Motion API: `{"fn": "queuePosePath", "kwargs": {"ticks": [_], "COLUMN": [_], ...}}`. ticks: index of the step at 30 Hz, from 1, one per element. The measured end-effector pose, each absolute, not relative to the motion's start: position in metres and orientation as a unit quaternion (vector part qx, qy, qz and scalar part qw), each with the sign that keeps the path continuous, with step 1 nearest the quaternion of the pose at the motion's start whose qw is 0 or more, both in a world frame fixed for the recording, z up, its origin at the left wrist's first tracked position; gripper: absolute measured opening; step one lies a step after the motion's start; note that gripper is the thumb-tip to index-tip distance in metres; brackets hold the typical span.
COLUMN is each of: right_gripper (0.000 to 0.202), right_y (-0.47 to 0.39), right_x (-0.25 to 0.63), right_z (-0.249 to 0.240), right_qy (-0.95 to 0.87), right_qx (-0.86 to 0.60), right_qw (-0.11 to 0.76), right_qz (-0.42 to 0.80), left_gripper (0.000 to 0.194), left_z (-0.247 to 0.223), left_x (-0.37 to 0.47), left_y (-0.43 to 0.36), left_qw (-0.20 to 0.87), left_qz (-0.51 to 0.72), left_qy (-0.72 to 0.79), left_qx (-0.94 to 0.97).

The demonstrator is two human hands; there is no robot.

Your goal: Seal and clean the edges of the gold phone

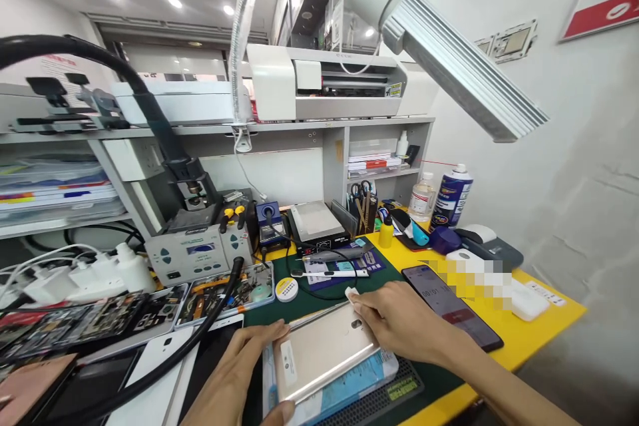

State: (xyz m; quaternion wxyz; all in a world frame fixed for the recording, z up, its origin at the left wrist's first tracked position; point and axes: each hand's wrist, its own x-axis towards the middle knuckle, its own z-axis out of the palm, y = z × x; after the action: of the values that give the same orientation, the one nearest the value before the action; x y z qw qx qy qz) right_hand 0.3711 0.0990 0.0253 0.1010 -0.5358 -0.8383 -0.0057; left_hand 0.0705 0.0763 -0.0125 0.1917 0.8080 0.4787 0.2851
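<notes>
A gold phone shell (pixel 324 353) lies back up at the lower centre of the frame, on a blue-and-white packet (pixel 344 389) above the worktop (pixel 556 309); whether it is a whole phone cannot be told. The left hand (pixel 244 356) spans its left end, fingers at the far edge and thumb at the near one, holding it between them. The right hand (pixel 399 316), at the shell's upper right corner, has its fingers pinched closed on a small white wad (pixel 351 293). The shell looks light, thin and stiff, its glossy finish probably slippery and easily scratched. The long side edges would give the safest hold, away from the camera opening (pixel 356 324).
</notes>
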Motion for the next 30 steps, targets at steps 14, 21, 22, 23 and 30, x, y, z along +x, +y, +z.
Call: {"fn": "queuePosePath", "kwargs": {"ticks": [14, 21, 22, 23, 30], "right_gripper": [0.026, 0.024, 0.023, 0.021, 0.012], "right_y": [0.097, 0.097, 0.097, 0.097, 0.094], "right_x": [0.291, 0.249, 0.246, 0.243, 0.236], "right_z": [0.032, 0.036, 0.037, 0.037, 0.036], "right_qy": [-0.859, -0.879, -0.881, -0.881, -0.882], "right_qx": [-0.506, -0.472, -0.47, -0.469, -0.468], "right_qw": [0.079, 0.063, 0.06, 0.059, 0.055], "right_qz": [-0.015, -0.01, -0.008, -0.008, -0.022], "left_gripper": [0.081, 0.09, 0.091, 0.091, 0.089], "left_z": [-0.016, -0.03, -0.027, -0.023, 0.003], "left_x": [0.069, 0.067, 0.067, 0.067, 0.069], "left_y": [0.066, 0.074, 0.074, 0.073, 0.066], "left_qw": [0.232, 0.23, 0.229, 0.23, 0.268], "left_qz": [0.299, 0.296, 0.295, 0.294, 0.27], "left_qy": [0.528, 0.513, 0.51, 0.508, 0.501], "left_qx": [0.76, 0.773, 0.775, 0.776, 0.778]}}
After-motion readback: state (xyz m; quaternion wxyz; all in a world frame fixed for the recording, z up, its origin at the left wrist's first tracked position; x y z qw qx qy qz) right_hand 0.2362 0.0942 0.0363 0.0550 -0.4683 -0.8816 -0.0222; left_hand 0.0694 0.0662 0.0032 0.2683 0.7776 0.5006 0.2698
